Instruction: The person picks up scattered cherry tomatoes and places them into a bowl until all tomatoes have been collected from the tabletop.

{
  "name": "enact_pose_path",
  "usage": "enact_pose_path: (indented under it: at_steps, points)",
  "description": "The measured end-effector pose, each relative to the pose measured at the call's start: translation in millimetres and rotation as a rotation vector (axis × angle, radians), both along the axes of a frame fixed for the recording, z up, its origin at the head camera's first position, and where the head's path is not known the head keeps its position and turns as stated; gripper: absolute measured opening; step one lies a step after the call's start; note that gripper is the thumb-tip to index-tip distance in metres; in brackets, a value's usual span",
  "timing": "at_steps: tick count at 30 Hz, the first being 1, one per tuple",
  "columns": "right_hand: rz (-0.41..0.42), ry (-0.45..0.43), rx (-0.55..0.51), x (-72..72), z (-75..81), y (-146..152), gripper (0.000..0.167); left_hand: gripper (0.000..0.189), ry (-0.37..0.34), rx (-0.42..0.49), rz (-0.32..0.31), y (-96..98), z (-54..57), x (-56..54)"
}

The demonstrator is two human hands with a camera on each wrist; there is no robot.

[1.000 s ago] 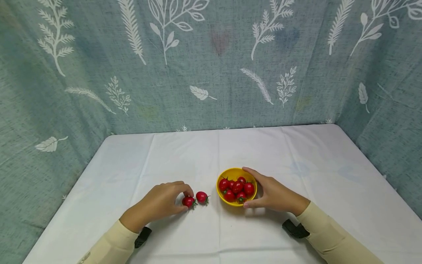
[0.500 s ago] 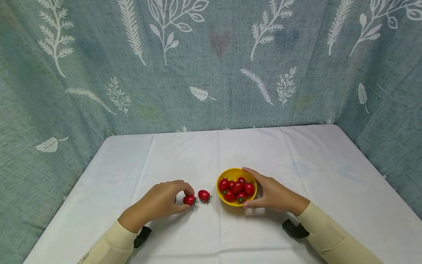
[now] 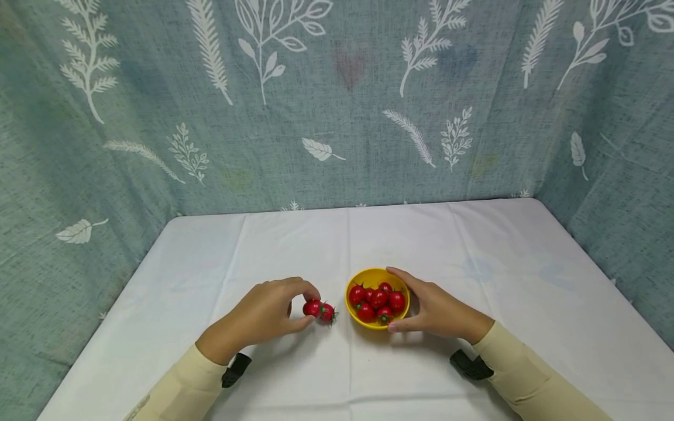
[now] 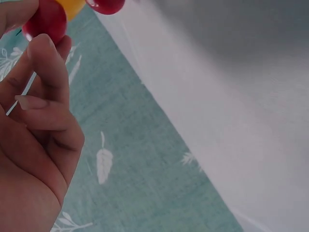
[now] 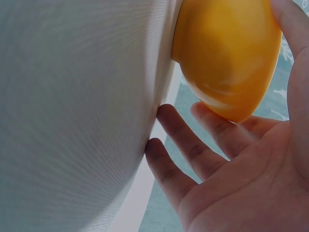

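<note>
My left hand point(image 3: 265, 311) pinches a red cherry tomato point(image 3: 312, 307) between thumb and fingertips. In the left wrist view that tomato point(image 4: 48, 21) sits between the fingertips at the top left. A second cherry tomato point(image 3: 328, 314) with a green stem lies on the cloth, just right of the held one. The yellow bowl point(image 3: 371, 275) holds several cherry tomatoes point(image 3: 378, 299). My right hand point(image 3: 439, 309) grips the bowl from its right side, thumb at the near rim and index finger at the far rim. In the right wrist view, the other fingers spread below the bowl point(image 5: 227, 53).
A white cloth point(image 3: 295, 245) covers the table. Green-blue curtains point(image 3: 337, 117) with white leaf prints stand behind and at both sides. Black straps point(image 3: 471, 365) show at both wrists.
My left hand has moved slightly right and away from me, with the pinched tomato now against or overlapping the loose one. The loose tomato has shifted a little right. The right hand and bowl stay put.
</note>
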State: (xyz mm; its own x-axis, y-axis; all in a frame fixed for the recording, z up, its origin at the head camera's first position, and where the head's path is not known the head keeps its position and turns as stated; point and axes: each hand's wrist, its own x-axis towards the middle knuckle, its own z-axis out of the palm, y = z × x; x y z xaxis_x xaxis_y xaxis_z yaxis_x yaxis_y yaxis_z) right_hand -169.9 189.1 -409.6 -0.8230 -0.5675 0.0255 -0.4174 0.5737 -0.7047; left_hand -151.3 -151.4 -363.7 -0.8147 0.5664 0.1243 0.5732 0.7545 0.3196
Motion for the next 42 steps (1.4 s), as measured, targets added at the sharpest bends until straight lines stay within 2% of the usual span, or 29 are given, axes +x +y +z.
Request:
enact_pose_path:
  at_steps: [13, 25, 33, 38, 42]
  points:
    - [-0.008, -0.016, 0.006, 0.2, -1.4, 0, 0.107, 0.025, 0.063, 0.065, -0.015, 30.2, 7.7, -11.1]
    - [-0.007, -0.041, -0.014, 0.0, -0.4, 0, 0.107, 0.029, 0.120, 0.083, -0.017, 62.1, 3.7, -26.1]
    - [0.003, -0.031, -0.019, -0.4, -2.0, 1, 0.106, 0.032, 0.113, 0.084, -0.032, 80.1, 0.7, -31.1]
    - [0.004, -0.033, -0.025, -0.2, -2.5, 1, 0.106, 0.032, 0.080, 0.091, -0.025, 88.5, -1.9, -35.0]
    - [0.010, -0.026, -0.028, -0.4, -2.6, 1, 0.106, 0.031, 0.079, 0.080, -0.011, 91.8, -5.1, -37.2]
